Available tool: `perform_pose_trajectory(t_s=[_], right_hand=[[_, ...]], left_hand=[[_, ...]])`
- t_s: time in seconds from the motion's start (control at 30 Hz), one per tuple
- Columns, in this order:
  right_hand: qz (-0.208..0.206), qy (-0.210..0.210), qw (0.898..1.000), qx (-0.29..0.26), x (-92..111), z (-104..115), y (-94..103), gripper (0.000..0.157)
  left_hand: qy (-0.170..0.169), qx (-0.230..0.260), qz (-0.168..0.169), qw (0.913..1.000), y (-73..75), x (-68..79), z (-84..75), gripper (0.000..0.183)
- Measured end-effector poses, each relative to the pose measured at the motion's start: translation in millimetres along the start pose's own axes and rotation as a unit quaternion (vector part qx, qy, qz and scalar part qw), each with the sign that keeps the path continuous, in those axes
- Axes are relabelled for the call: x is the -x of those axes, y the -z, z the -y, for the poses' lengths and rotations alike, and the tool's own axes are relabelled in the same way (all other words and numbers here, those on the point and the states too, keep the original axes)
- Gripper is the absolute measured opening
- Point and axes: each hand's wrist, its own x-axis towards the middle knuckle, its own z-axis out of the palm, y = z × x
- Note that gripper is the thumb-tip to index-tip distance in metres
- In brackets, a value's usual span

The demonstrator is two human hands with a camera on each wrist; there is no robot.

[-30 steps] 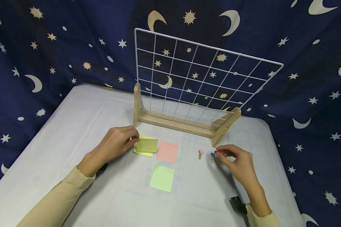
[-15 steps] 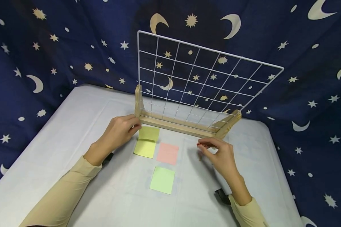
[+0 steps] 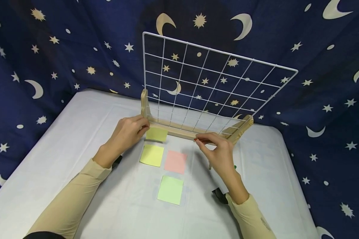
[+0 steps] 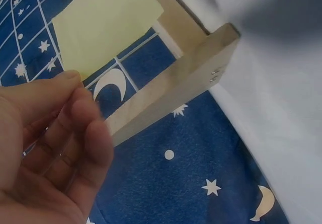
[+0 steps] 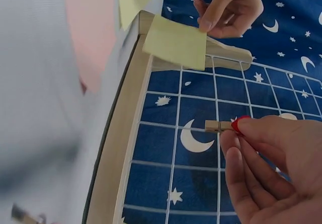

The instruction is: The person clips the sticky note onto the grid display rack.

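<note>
My left hand (image 3: pixel 126 132) pinches a yellow sticky note (image 3: pixel 156 134) by its corner, thumb against fingers. In the left wrist view the sheet hangs in front of the grid, near a wooden foot (image 4: pixel 176 78). My right hand (image 3: pixel 217 153) pinches a mini wooden clothespin (image 5: pixel 212 126) by its red end (image 5: pixel 240 124); its bare wooden tip points away from the fingers, toward the note's side. Both hands are up close to the white wire grid (image 3: pixel 209 48), which stands in a wooden base (image 3: pixel 179 133). The clothespin and note are apart.
On the white tabletop (image 3: pixel 131 205) lie another yellow note (image 3: pixel 152 155), a pink note (image 3: pixel 175 161) and a green note (image 3: pixel 170 190). Another clothespin (image 3: pixel 210 166) is partly hidden below my right hand, and a small green piece (image 3: pixel 235 167) shows beside the wrist.
My left hand has lifted the yellow note off the other one and carried it up toward the grid. My right hand has moved left and forward from the small clothespins, carrying the red-ended one.
</note>
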Motion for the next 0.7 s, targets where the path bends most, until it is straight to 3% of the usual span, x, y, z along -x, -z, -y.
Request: perform_pose_trajectory(t_s=[0.3, 0.7], right_hand=[[-0.055, 0.029, 0.998, -0.025, -20.3, 9.3, -19.1, 0.014], [-0.093, 0.037, 0.992, -0.075, -50.8, 23.3, -45.6, 0.013]], left_hand=[[0.005, -0.006, -0.021, 0.9998, -2.2, -19.1, 2.7, 0.008], [0.019, -0.011, -0.035, 0.9992, -3.7, -24.4, 10.6, 0.012]])
